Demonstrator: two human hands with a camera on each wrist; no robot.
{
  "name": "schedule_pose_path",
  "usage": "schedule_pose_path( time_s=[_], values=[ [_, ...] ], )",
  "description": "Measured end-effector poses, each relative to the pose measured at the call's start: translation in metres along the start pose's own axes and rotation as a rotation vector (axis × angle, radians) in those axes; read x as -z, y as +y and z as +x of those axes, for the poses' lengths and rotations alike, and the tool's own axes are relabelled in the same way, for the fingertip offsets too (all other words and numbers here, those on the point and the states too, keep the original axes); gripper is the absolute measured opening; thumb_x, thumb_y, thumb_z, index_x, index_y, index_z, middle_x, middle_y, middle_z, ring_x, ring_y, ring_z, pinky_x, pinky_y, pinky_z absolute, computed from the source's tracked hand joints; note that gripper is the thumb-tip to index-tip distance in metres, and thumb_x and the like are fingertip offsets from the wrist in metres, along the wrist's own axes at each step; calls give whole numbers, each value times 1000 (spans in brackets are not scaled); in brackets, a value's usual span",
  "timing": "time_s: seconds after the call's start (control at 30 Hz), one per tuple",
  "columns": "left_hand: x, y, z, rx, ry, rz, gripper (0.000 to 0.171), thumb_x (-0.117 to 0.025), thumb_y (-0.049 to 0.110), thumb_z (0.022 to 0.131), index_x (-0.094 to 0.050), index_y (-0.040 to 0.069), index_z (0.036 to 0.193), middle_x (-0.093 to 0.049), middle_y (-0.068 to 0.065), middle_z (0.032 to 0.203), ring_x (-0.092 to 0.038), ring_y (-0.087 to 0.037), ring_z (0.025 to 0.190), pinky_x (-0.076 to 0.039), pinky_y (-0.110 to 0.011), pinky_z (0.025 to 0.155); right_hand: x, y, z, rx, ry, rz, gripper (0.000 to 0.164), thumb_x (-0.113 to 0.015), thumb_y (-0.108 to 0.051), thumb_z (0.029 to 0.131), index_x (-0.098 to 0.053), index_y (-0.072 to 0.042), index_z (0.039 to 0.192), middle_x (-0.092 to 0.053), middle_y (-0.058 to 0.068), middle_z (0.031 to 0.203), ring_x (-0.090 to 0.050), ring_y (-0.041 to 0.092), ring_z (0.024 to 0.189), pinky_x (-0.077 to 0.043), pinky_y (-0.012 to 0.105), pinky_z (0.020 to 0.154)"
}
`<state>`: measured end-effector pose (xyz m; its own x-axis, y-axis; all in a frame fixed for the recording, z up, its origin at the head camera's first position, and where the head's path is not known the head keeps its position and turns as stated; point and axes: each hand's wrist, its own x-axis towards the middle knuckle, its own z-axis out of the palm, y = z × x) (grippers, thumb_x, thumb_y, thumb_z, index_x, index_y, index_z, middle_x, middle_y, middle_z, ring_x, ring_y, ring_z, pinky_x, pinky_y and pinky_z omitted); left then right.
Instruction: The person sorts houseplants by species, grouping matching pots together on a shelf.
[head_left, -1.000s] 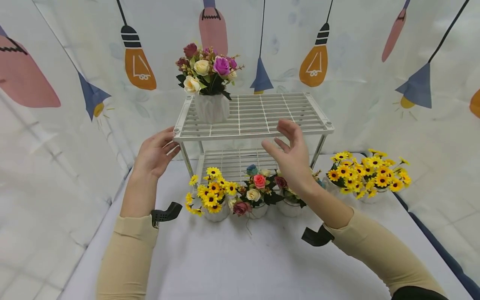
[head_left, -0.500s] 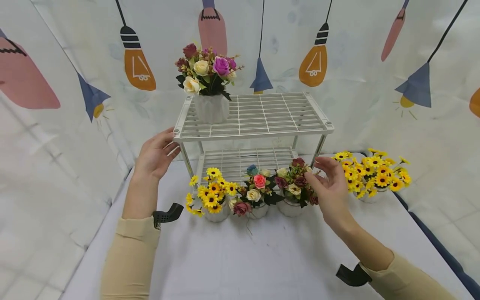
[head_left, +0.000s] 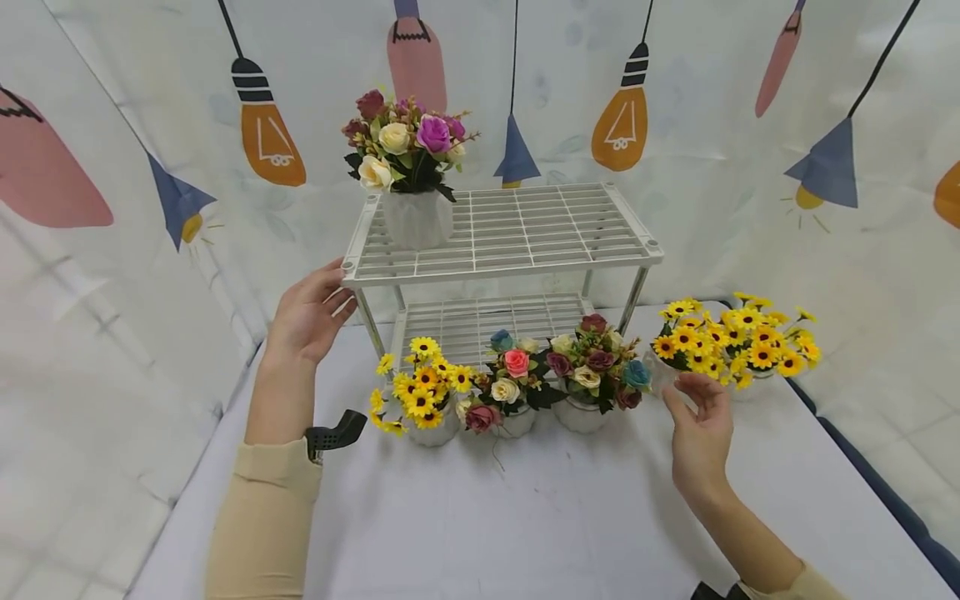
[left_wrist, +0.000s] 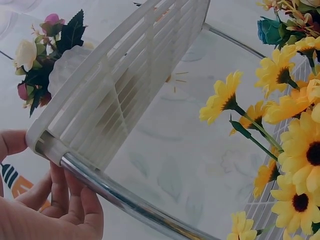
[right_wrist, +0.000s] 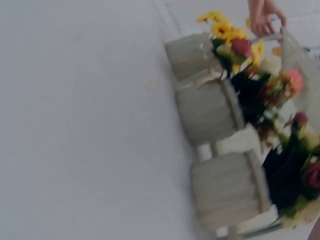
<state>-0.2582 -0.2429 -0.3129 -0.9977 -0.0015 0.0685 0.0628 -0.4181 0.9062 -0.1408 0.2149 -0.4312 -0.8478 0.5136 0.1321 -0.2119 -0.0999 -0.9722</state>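
Note:
In the head view my left hand (head_left: 311, 315) holds the front left corner of a white two-tier wire shelf (head_left: 506, 271). The left wrist view shows its thumb at the corner and fingers (left_wrist: 75, 200) under it, by the metal post (left_wrist: 125, 192). My right hand (head_left: 702, 433), fingers loosely bent and holding nothing, is just in front of two pots of yellow artificial daisies (head_left: 738, 342). Left of it stand a mixed rose pot (head_left: 581, 412), another rose pot (head_left: 516, 421) and a daisy pot (head_left: 435, 429), lined up before the lower tier.
On the upper tier, toward the left, sits a white pot (head_left: 417, 221) of cream, purple and dark red roses. A white cloth covers the table (head_left: 525, 525). Behind hangs a curtain (head_left: 697, 167) printed with lamps and bulbs.
My right hand has moved from in front of the upper tier, down and right past the mixed roses, to the daisy pots on the right. The left hand keeps its place at the shelf corner.

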Motion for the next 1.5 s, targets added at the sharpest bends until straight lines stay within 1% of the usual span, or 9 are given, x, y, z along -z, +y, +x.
schedule_pose_path(
  time_s=[0.1,0.2,0.3,0.4,0.53,0.67,0.8,1.03,1.5],
  values=[
    [0,-1,1,-4,3,4,20,-63,11,103,-70,9,121,-57,-6,126,-57,-17,102,-41,-31,93,6,15,9,-63,91,8,31,-62,-3,102,-44,-11,126,-46,3,126,-43,18,124,-42,15,93],
    [0,-2,1,-5,9,10,21,-63,11,103,-69,8,122,-57,-7,126,-57,-17,102,-41,-31,93,12,27,17,-155,118,-36,35,-64,-11,102,-43,-13,130,-41,1,136,-38,18,129,-40,19,96],
    [0,-3,2,-3,13,14,22,-63,12,103,-68,8,124,-57,-7,127,-57,-17,102,-41,-31,94,18,36,23,-234,107,-108,51,-65,-19,103,-37,-11,145,-32,3,152,-30,20,140,-37,26,106],
    [0,-3,2,-3,11,10,23,-63,12,103,-67,8,125,-57,-7,126,-56,-17,102,-41,-31,94,22,41,29,-288,77,-159,72,-63,-24,104,-21,-9,160,-19,6,165,-19,21,150,-30,35,117],
    [0,-3,3,1,11,-9,25,-63,12,103,-66,8,127,-59,-6,123,-57,-17,102,-41,-30,93,23,47,38,-322,34,-197,85,-62,-24,104,-6,-11,166,-5,5,171,-5,22,155,-23,42,120],
    [-2,-1,3,5,15,-5,29,-64,13,102,-63,6,131,-59,-6,124,-58,-17,105,-41,-31,96,21,55,49,-288,44,-197,87,-66,-16,101,-9,-16,166,-4,2,172,0,19,156,-18,40,121],
    [-4,-1,3,10,17,0,31,-64,13,102,-61,6,132,-58,-6,125,-57,-17,106,-40,-31,96,17,65,59,-221,75,-182,88,-69,-9,97,-14,-16,165,-11,4,171,-3,16,155,-13,35,122],
    [-2,-1,2,2,27,2,27,-65,13,102,-65,7,128,-60,-5,122,-57,-17,103,-41,-31,94,9,76,73,-200,134,-148,93,-72,-1,91,-17,-19,163,-22,2,167,-16,12,150,-19,26,119],
    [-1,-1,0,-8,31,12,23,-64,13,102,-68,8,124,-60,-5,125,-58,-17,103,-39,-33,97,7,80,81,-150,213,-159,92,-81,-1,86,-29,-16,160,-35,1,161,-27,9,147,-17,18,116]
  ],
)
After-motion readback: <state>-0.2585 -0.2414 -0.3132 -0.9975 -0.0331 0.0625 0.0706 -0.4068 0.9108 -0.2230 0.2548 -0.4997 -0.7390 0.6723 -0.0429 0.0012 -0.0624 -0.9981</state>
